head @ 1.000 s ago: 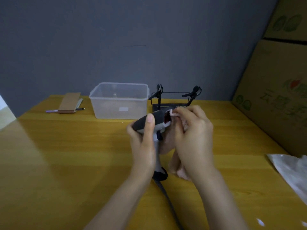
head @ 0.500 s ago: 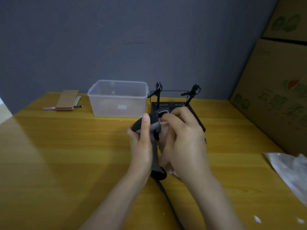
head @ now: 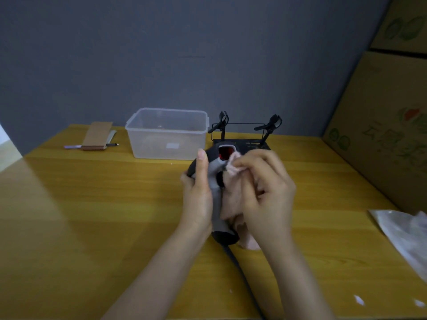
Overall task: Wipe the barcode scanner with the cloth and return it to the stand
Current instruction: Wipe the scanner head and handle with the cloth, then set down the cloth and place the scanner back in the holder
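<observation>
My left hand (head: 198,192) grips the grey and black barcode scanner (head: 216,179) by its handle, held upright above the wooden table (head: 92,215). Its red scan window faces me. My right hand (head: 265,190) holds a pale pink cloth (head: 231,195) and presses a corner of it against the right edge of that window. The rest of the cloth hangs down behind the handle. A black cable (head: 240,266) trails from the scanner's base toward me. The black stand (head: 245,135) with two clip arms sits just behind the scanner, with nothing on it.
A clear plastic box (head: 167,133) stands left of the stand. A brown card with a pen (head: 97,137) lies at the far left. Large cardboard boxes (head: 381,125) line the right side. A crinkled plastic bag (head: 404,234) lies at the right edge.
The scanner's head has turned so its red window shows again. My right fingers with the cloth have shifted from over the head to the window's right edge.
</observation>
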